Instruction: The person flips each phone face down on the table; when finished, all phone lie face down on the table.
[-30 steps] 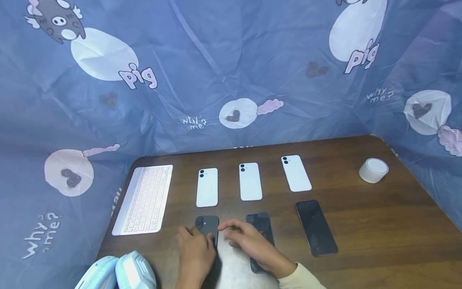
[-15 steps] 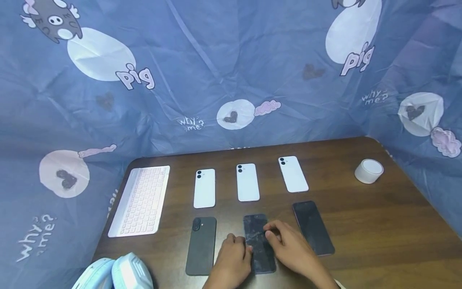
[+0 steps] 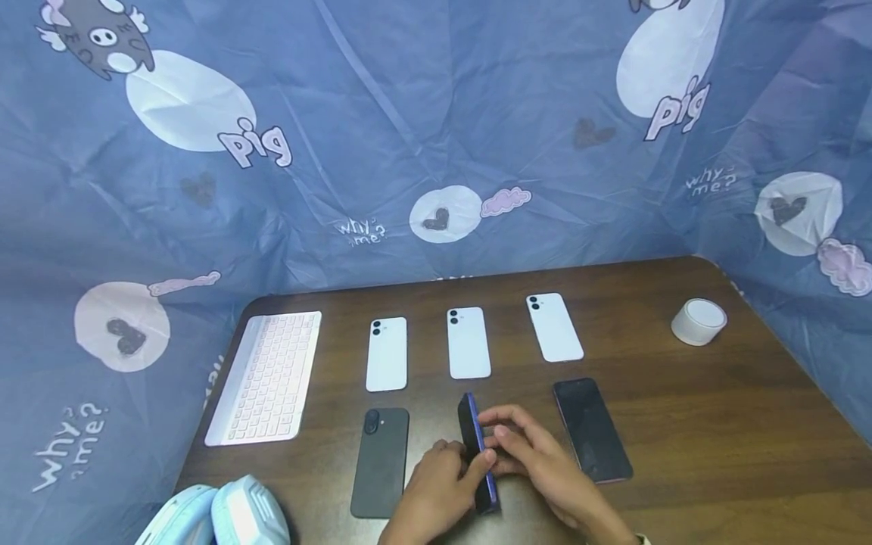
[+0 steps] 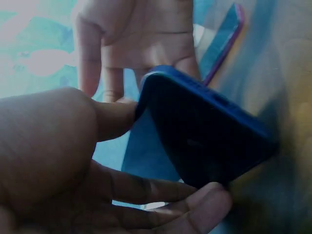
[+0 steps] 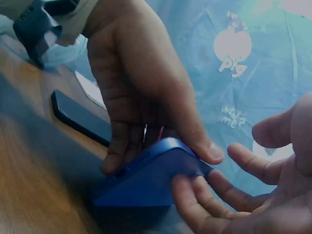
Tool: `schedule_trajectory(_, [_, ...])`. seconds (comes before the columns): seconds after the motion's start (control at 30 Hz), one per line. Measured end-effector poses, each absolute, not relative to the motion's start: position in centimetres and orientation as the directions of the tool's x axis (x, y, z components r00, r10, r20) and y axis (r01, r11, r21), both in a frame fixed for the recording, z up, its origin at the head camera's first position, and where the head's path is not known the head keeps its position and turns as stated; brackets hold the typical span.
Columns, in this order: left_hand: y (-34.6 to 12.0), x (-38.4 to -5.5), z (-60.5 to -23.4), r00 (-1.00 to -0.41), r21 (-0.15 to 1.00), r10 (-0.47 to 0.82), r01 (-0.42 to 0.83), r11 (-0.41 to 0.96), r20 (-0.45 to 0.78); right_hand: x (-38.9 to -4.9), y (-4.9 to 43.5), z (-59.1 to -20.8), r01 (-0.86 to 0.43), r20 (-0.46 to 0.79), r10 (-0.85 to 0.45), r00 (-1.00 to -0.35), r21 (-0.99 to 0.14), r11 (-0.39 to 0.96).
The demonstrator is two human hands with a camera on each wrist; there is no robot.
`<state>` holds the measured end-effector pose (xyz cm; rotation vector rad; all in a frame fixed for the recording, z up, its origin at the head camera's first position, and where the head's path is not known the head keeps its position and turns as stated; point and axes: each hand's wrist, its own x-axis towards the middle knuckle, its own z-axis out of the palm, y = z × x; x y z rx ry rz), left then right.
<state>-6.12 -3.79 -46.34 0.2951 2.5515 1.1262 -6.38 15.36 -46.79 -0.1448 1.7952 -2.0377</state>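
A blue-edged smartphone (image 3: 470, 424) stands tilted up on its long edge at the front middle of the table. My left hand (image 3: 439, 488) pinches its lower part, with the thumb on the upper edge and fingers beneath. The dark screen side faces left; its plain blue back (image 5: 141, 180) shows in the right wrist view. My right hand (image 3: 545, 458) is at that back, fingertips touching it, thumb held apart from it. To the left lies a dark grey phone (image 3: 380, 463), back up. On the right a black phone (image 3: 593, 430) lies screen up.
Three white phones (image 3: 387, 354) lie in a row behind, backs up. A white keyboard (image 3: 266, 378) is at left, light-blue headphones (image 3: 248, 515) at the front left corner. A white roll (image 3: 699, 322) stands far right. A printed blue curtain (image 3: 327, 174) surrounds the wooden table.
Both hands have moved right from the dark grey phone to the middle phone. That phone, flat half a second ago, is now tipped up on its edge in the left hand.
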Motion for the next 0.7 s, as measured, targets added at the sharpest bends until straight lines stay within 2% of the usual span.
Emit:
schedule_trajectory(0.27, [-4.1, -6.5, -45.5, -0.954, 0.780, 0.242, 0.013, 0.625, -0.178, -6.1, 14.7, -48.2, 0.182, -0.223, -0.258, -0.940, -0.968, 0.172])
schedule_trajectory(0.43, [-3.6, -6.1, -46.2, -0.976, 0.742, 0.184, 0.036, 0.670, -0.119, -6.0, 14.9, -48.4, 0.181, -0.219, -0.255, -0.942, -0.970, 0.163])
schedule_trajectory(0.7, [-3.0, -5.8, -47.3, -0.992, 0.612, 0.125, 0.078, 0.787, -0.034, -5.5, 14.9, -48.4, 0.192, -0.211, -0.188, -0.959, -0.975, 0.115])
